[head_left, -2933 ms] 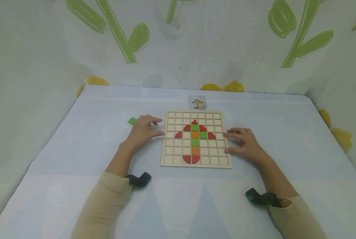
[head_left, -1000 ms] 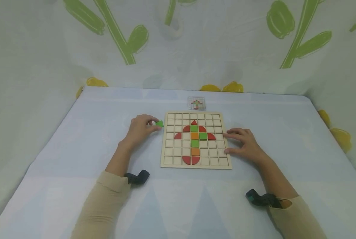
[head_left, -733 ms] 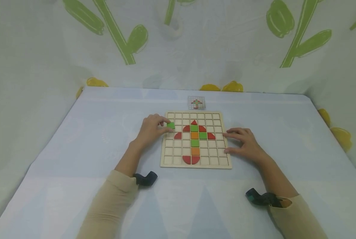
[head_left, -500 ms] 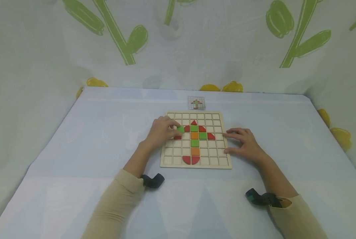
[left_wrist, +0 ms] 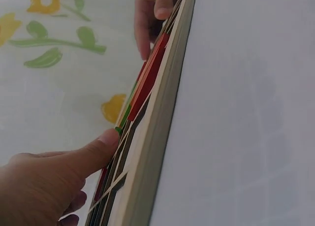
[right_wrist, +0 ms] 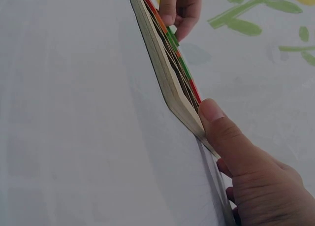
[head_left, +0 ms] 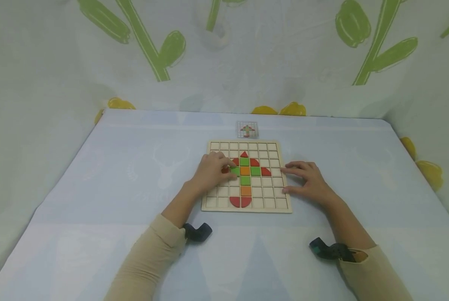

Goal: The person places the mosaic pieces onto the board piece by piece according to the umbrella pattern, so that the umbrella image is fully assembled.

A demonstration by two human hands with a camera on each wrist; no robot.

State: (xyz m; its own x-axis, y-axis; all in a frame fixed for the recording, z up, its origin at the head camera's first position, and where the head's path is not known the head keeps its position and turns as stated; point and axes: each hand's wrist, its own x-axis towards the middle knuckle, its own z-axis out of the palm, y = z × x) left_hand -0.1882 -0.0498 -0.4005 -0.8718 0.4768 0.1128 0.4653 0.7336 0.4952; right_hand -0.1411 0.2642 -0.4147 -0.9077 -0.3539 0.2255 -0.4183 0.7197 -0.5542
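Note:
A square wooden grid board (head_left: 268,192) lies on the table, bearing green and orange square tiles, red rounded pieces and a red triangle (head_left: 244,154). Between thumb and fingertips my left hand (head_left: 211,169) pinches a green square tile (head_left: 235,171) at the cell just left of the upper orange tile (head_left: 245,170). That hand partly covers two red pieces. In the left wrist view, the thumb (left_wrist: 106,140) presses at the green tile's edge. At the board's right edge, my right hand (head_left: 308,179) rests with thumb and fingers extended, touching the rim.
Behind the board lies a small card (head_left: 247,130) printed with a similar pattern on a grid. A pale cloth (head_left: 164,267) covers the table. Dark wrist-worn devices (head_left: 198,232) sit at both sleeve cuffs. A patterned curtain (head_left: 269,54) hangs behind.
My left hand took hold of the green tile lying left of the board and carried it rightward over the grid to beside the upper orange tile. My right hand stayed at the rim.

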